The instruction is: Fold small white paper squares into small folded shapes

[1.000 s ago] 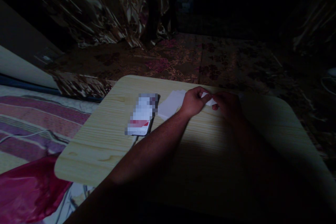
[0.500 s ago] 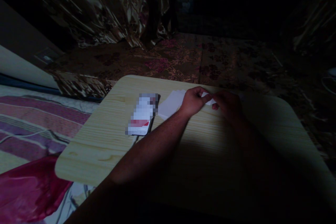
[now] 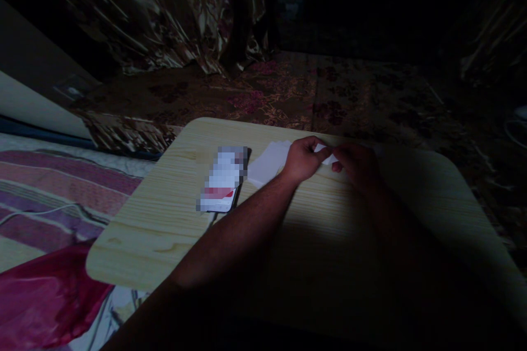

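Between my hands, near the far edge of the wooden table (image 3: 173, 186), is a small piece of white paper (image 3: 325, 154). My left hand (image 3: 304, 158) pinches its left side with thumb and fingers. On its right side my right hand (image 3: 356, 164) is closed on the paper, mostly in shadow. Several white paper sheets (image 3: 265, 164) lie fanned on the table just left of my left hand, which partly covers them. Farther left lies a phone (image 3: 224, 178) with its screen lit and blurred out.
A cable (image 3: 212, 219) runs from the phone's near end. Left of the table is a striped bedspread (image 3: 61, 186) with a pink-red cloth or bag (image 3: 49, 296) on it. Behind the table stand a patterned covered ledge (image 3: 255, 90) and shiny curtains (image 3: 197, 11). The right side is dark.
Almost nothing differs. Both hands stay at the paper, with only a very slight shift of the fingers and of the paper's visible part.
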Demonstrator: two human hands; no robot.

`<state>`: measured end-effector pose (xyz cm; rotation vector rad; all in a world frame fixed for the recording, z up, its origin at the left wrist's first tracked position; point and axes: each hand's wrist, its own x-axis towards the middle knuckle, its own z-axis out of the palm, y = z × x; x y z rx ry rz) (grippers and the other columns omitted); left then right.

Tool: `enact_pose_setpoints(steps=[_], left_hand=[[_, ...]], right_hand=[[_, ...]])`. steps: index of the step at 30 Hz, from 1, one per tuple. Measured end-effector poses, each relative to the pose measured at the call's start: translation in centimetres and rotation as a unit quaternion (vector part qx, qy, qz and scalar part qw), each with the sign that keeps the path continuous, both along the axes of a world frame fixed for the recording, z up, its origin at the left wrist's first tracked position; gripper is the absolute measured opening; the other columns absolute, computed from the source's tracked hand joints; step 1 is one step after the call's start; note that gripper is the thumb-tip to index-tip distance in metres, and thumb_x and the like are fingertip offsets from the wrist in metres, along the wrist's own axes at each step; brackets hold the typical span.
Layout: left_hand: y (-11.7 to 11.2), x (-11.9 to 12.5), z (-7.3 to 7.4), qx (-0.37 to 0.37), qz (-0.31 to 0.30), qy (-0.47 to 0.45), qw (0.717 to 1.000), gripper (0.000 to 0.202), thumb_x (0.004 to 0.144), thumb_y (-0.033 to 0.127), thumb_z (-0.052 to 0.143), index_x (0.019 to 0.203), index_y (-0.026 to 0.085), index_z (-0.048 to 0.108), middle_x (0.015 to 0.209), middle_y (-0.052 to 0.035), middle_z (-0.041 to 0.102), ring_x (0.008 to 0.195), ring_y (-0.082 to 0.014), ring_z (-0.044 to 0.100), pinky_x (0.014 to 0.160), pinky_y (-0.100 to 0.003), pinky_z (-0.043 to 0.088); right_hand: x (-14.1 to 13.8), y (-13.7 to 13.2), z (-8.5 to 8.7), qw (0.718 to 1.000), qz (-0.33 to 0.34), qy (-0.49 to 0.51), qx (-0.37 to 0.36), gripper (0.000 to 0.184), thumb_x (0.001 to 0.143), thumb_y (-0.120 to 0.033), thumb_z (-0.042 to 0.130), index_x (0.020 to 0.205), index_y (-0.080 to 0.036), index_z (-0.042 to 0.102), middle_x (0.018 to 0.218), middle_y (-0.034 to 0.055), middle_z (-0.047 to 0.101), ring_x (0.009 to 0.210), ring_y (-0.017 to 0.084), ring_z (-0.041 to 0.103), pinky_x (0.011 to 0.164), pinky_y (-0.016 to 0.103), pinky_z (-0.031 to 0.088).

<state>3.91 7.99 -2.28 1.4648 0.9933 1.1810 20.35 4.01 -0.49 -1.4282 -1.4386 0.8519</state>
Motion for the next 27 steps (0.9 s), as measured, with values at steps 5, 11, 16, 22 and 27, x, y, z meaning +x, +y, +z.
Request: enact_pose_setpoints(steps=[5,11,16,22,27], left_hand=[[0.05,-0.01,-0.11,-0.008,0.002,-0.017,1.0,0.021,0.075,0.036,0.078,0.073,0.017,0.07,0.064,0.0013,0.06,0.06,-0.011,0.05,0.058,-0.025,0.039],[-0.09,0.06,0.26,-0.029,0.005,-0.065,0.997,0.019,0.072,0.032,0.079,0.071,0.017,0.067,0.065,0.0014,0.062,0.06,-0.0104,0.052,0.061,-0.025,0.042],[-0.19,0.03,0.59,-0.035,0.016,-0.077,0.996,0.018,0.072,0.031,0.079,0.071,0.017,0.067,0.067,0.0015,0.065,0.062,-0.0109,0.055,0.064,-0.026,0.045],[-0.12,0.0,0.57,-0.044,0.029,-0.079,0.995,0.019,0.072,0.031,0.079,0.072,0.017,0.066,0.066,0.0019,0.064,0.061,-0.0108,0.054,0.061,-0.025,0.043],[0.07,0.05,0.35,-0.045,0.036,-0.081,0.995,0.019,0.072,0.032,0.079,0.075,0.017,0.067,0.069,0.0009,0.066,0.063,-0.0115,0.055,0.063,-0.026,0.044]], right_hand=[[-0.13,-0.17,0.23,1.0,0.009,0.009,0.001,0.024,0.086,-0.042,0.067,0.077,-0.02,0.068,0.056,-0.0006,0.066,0.052,0.014,0.06,0.054,0.027,0.049],[-0.14,-0.11,0.1,1.0,0.002,0.023,0.005,0.022,0.085,-0.04,0.067,0.075,-0.02,0.067,0.056,-0.0008,0.066,0.052,0.013,0.06,0.056,0.027,0.05],[-0.22,-0.12,0.17,0.999,-0.011,0.035,0.001,0.023,0.085,-0.038,0.068,0.071,-0.02,0.066,0.056,-0.0002,0.066,0.052,0.014,0.059,0.056,0.028,0.05],[-0.17,0.12,-0.17,0.996,-0.026,0.084,0.014,0.021,0.083,-0.038,0.07,0.072,-0.02,0.068,0.055,-0.0002,0.065,0.05,0.013,0.057,0.053,0.027,0.048],[0.14,0.49,-0.61,0.994,-0.044,0.102,0.014,0.023,0.082,-0.039,0.071,0.072,-0.019,0.068,0.056,-0.0001,0.064,0.05,0.012,0.056,0.052,0.027,0.047]])
